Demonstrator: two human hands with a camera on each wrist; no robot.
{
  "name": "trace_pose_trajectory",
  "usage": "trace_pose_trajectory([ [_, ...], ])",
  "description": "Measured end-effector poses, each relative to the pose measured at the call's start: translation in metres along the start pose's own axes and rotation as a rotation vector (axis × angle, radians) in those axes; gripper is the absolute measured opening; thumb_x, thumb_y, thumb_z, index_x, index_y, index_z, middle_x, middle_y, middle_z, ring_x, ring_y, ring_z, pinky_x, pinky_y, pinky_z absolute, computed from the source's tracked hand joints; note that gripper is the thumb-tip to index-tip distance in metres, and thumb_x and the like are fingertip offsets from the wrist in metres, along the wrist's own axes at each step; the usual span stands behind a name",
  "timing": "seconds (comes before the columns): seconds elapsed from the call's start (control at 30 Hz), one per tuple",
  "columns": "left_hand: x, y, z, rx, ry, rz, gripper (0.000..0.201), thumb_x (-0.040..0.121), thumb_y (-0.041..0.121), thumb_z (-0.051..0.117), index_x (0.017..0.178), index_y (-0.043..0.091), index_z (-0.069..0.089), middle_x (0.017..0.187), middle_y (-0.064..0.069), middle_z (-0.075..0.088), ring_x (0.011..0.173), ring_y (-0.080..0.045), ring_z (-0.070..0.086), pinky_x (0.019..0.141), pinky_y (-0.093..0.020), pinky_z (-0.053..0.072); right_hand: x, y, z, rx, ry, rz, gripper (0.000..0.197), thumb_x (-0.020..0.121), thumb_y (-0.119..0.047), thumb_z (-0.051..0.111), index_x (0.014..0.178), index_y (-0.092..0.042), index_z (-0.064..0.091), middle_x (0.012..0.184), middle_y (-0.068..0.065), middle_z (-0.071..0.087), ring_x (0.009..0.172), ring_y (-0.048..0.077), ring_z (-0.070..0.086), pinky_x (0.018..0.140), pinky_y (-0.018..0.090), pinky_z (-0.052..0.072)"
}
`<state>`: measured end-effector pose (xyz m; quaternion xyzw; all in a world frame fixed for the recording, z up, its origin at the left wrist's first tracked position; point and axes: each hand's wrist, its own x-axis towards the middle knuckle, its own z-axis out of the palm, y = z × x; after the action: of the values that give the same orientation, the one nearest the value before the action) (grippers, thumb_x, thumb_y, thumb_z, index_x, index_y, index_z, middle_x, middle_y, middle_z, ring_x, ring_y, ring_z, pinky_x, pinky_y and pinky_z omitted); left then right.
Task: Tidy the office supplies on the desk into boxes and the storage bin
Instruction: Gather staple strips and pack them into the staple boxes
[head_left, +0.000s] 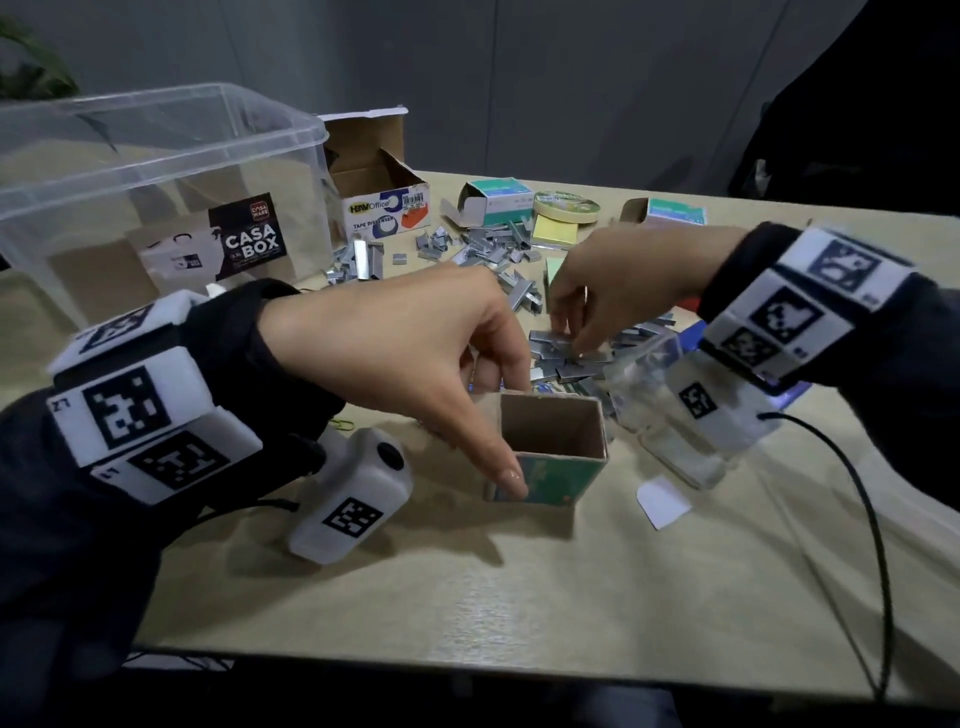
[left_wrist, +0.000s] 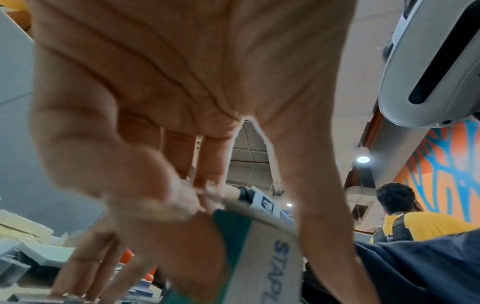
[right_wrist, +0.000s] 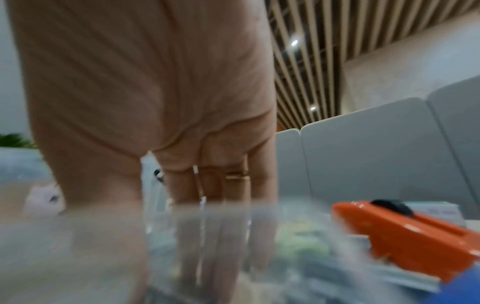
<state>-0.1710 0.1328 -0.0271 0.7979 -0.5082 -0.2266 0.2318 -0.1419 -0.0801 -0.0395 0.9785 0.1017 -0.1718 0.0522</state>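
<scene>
The left hand (head_left: 395, 338) steadies a small open staple box (head_left: 553, 449) standing upright near the middle of the table (head_left: 519, 597); its grip pinches the box, thumb down the near left wall, other fingers at the far left rim. The left wrist view shows the teal and white wall with part of the word "STAPL" between thumb and fingers.

Just beyond the box, the right hand (head_left: 623, 283) reaches down into a heap of staples (head_left: 571, 358), fingertips curled onto the strips; whether its grip actually holds any I cannot tell. A clear container (head_left: 670, 410) stands near the right wrist, blurring the right wrist view of the fingers.

More staples (head_left: 488, 249) are strewn farther back. At far left stands a clear bin (head_left: 130, 171), with an open tape dispenser box (head_left: 384, 197) just right of it. Farther right lie two small teal boxes (head_left: 498, 200), a tape roll (head_left: 566, 205) and sticky notes (head_left: 556, 231). An orange dispenser (right_wrist: 405, 230) lies to the right.
</scene>
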Motion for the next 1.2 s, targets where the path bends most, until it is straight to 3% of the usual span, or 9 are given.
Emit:
trace_pose_trajectory([
  [0.07, -0.002, 0.001, 0.002, 0.026, 0.037, 0.012, 0.04, 0.053, 0.044, 0.089, 0.073, 0.016, 0.068, 0.053, 0.003, 0.061, 0.046, -0.007, 0.052, 0.046, -0.016, 0.039, 0.006, -0.006, 0.006, -0.088, 0.032, 0.019, 0.019, 0.084, -0.03, 0.074, 0.099, -0.021, 0.071, 0.076, -0.014, 0.056, 0.076, 0.01, 0.056, 0.064, 0.024, 0.046],
  [0.17, -0.006, 0.005, 0.005, 0.113, 0.058, 0.074, 0.044, 0.051, 0.048, 0.089, 0.071, 0.019, 0.063, 0.052, 0.004, 0.056, 0.046, -0.006, 0.048, 0.048, -0.008, 0.033, 0.01, -0.012, 0.01, -0.164, 0.057, 0.053, 0.019, 0.081, -0.024, 0.075, 0.097, -0.015, 0.072, 0.084, -0.001, 0.064, 0.082, 0.022, 0.061, 0.065, 0.03, 0.05],
  [0.33, -0.009, 0.007, 0.01, 0.276, 0.049, 0.044, 0.047, 0.051, 0.057, 0.087, 0.071, 0.035, 0.052, 0.056, 0.021, 0.052, 0.055, 0.002, 0.051, 0.05, -0.012, 0.033, 0.012, -0.007, 0.006, -0.059, -0.045, 0.144, 0.022, 0.079, -0.03, 0.079, 0.096, -0.018, 0.072, 0.088, 0.001, 0.07, 0.083, 0.023, 0.068, 0.068, 0.032, 0.055],
  [0.4, -0.009, 0.006, 0.011, 0.306, 0.036, 0.015, 0.045, 0.054, 0.058, 0.085, 0.071, 0.039, 0.049, 0.057, 0.03, 0.051, 0.054, 0.007, 0.051, 0.05, -0.012, 0.034, 0.012, -0.003, 0.005, 0.028, -0.086, 0.156, 0.02, 0.08, -0.028, 0.079, 0.095, -0.017, 0.072, 0.083, -0.001, 0.07, 0.073, 0.018, 0.066, 0.062, 0.028, 0.054],
  [0.53, -0.007, 0.007, 0.01, 0.296, 0.021, -0.028, 0.045, 0.053, 0.058, 0.086, 0.072, 0.037, 0.052, 0.055, 0.031, 0.051, 0.053, 0.008, 0.052, 0.049, -0.011, 0.036, 0.013, 0.004, 0.002, 0.131, -0.15, 0.159, 0.019, 0.078, -0.024, 0.082, 0.09, -0.015, 0.07, 0.075, -0.002, 0.07, 0.05, 0.001, 0.06, 0.052, 0.02, 0.047],
  [0.73, -0.005, 0.006, 0.009, 0.22, 0.01, -0.062, 0.045, 0.053, 0.05, 0.09, 0.071, 0.034, 0.052, 0.052, 0.028, 0.053, 0.047, 0.006, 0.051, 0.048, -0.011, 0.035, 0.009, 0.006, 0.004, 0.21, -0.151, 0.173, 0.023, 0.071, -0.027, 0.086, 0.083, -0.016, 0.069, 0.081, 0.004, 0.071, 0.066, 0.014, 0.062, 0.056, 0.022, 0.051],
  [0.87, -0.007, 0.009, 0.008, 0.145, 0.021, 0.024, 0.043, 0.055, 0.044, 0.09, 0.072, 0.023, 0.057, 0.047, 0.009, 0.053, 0.041, -0.003, 0.05, 0.045, -0.008, 0.033, 0.002, 0.007, 0.001, 0.259, -0.034, 0.159, 0.021, 0.067, -0.03, 0.087, 0.076, -0.019, 0.072, 0.073, -0.004, 0.071, 0.059, 0.009, 0.06, 0.052, 0.019, 0.045],
  [1.0, -0.005, 0.007, 0.008, 0.073, 0.015, 0.003, 0.045, 0.055, 0.041, 0.09, 0.072, 0.015, 0.056, 0.045, 0.005, 0.052, 0.036, -0.004, 0.048, 0.043, -0.006, 0.031, -0.019, 0.006, -0.012, 0.347, 0.135, 0.11, 0.018, 0.069, -0.024, 0.087, 0.075, -0.015, 0.073, 0.071, -0.001, 0.073, 0.046, -0.002, 0.06, 0.045, 0.01, 0.042],
  [1.2, 0.002, -0.004, 0.0, -0.127, -0.058, -0.117, 0.04, 0.059, 0.027, 0.09, 0.072, 0.009, 0.058, 0.053, -0.002, 0.065, 0.046, -0.013, 0.06, 0.047, -0.019, 0.044, -0.081, -0.01, -0.054, 0.405, 0.328, -0.188, 0.019, 0.06, -0.042, 0.079, 0.073, -0.03, 0.074, 0.071, -0.016, 0.073, 0.065, -0.002, 0.068, 0.06, 0.003, 0.046],
])
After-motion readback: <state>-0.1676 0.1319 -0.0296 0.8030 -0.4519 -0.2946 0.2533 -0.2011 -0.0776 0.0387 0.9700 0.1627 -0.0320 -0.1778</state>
